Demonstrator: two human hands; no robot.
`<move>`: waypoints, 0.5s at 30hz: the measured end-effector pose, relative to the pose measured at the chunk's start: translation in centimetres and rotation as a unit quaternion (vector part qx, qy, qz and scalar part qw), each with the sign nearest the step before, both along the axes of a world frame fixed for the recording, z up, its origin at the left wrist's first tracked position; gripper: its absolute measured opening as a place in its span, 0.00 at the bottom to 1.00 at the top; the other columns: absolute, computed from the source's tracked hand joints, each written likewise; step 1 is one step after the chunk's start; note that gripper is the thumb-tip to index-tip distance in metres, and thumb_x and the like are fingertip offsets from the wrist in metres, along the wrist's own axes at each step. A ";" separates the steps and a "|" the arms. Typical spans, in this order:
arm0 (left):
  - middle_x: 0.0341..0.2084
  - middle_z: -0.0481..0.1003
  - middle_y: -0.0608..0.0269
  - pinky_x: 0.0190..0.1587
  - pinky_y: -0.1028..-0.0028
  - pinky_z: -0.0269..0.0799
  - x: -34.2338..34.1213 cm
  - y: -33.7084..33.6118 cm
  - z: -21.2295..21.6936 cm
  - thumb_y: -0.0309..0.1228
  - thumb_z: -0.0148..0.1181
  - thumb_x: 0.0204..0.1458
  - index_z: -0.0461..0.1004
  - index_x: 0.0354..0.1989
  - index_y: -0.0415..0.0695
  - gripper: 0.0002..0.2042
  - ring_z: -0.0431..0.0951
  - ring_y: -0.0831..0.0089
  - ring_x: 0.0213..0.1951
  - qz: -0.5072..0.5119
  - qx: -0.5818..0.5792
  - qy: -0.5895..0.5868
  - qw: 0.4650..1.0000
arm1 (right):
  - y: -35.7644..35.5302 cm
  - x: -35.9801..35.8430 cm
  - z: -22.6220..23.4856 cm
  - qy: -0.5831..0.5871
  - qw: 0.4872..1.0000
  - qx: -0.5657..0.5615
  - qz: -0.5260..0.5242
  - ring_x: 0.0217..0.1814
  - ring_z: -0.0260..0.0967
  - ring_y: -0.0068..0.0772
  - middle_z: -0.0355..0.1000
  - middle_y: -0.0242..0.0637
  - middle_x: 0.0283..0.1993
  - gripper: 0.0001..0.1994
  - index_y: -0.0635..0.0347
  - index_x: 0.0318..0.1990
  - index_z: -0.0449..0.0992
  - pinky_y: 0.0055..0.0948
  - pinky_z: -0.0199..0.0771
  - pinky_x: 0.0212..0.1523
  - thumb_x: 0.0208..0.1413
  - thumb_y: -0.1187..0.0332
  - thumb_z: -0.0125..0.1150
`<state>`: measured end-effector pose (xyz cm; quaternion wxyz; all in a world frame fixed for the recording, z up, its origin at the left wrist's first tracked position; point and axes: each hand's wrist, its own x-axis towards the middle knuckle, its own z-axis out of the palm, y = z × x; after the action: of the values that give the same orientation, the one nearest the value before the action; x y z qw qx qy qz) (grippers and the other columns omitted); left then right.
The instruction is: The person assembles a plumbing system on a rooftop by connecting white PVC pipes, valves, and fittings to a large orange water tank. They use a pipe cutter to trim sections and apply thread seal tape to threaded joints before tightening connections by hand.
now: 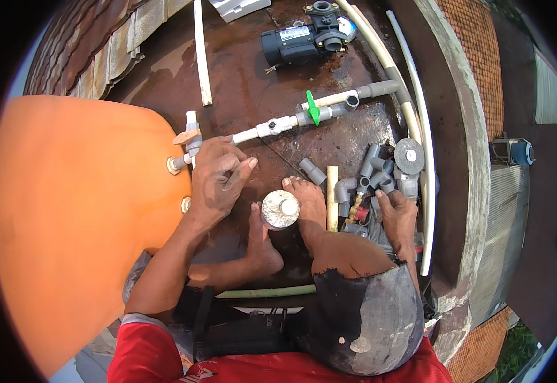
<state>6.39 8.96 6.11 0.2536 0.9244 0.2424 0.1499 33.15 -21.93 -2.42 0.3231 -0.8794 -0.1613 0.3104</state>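
Head view: the left hand (218,179), left of the frame's centre, is loosely curled at the near end of the pipe run (246,135); whether the fingers grip it cannot be told. This run slants from mid-frame toward the upper right, with a green handle (312,107) along it. Just beside the hand, a valve (192,138) with an orange handle joins the side of the orange tank (80,217), which fills the left of the frame. The right hand (400,220), right of centre, has its thumb and finger down at the grey fittings (371,163); whether it grasps one is unclear. A brass fitting (356,207) lies among them, a grey disc (409,156) at their upper right. To their left are a short cream pipe (333,201) and a separate grey coupling (313,171). A round can (280,209) stands between the person's bare feet (307,201), near the centre. A dark pump (301,43) sits at the upper middle of the frame.
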 end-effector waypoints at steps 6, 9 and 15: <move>0.54 0.82 0.49 0.71 0.51 0.71 -7.4 -9.7 1.3 0.27 0.73 0.61 0.84 0.45 0.40 0.08 0.75 0.44 0.68 0.047 -0.156 0.096 0.982 | -5.1 -7.5 -4.6 0.080 0.993 0.070 0.048 0.35 0.81 0.40 0.83 0.46 0.35 0.12 0.64 0.41 0.84 0.41 0.78 0.40 0.60 0.64 0.77; 0.61 0.79 0.48 0.72 0.49 0.69 -9.1 -11.8 0.5 0.28 0.73 0.60 0.83 0.50 0.41 0.11 0.72 0.43 0.70 -0.012 -0.109 0.121 0.987 | -6.5 -9.0 -2.2 0.028 0.993 0.086 0.074 0.43 0.85 0.54 0.86 0.50 0.40 0.12 0.66 0.44 0.85 0.45 0.82 0.46 0.58 0.67 0.73; 0.60 0.80 0.49 0.72 0.49 0.68 -10.1 -13.2 2.9 0.25 0.72 0.59 0.84 0.49 0.41 0.11 0.73 0.43 0.71 -0.036 -0.105 0.133 0.985 | -8.3 -9.1 0.8 -0.139 0.978 0.025 0.153 0.45 0.84 0.62 0.85 0.53 0.41 0.09 0.62 0.44 0.87 0.51 0.81 0.48 0.61 0.67 0.72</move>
<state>-3.71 -4.24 8.98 0.3196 0.9125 0.2550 -0.0095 24.07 -30.26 -1.59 0.2679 -0.8707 -0.3444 0.2271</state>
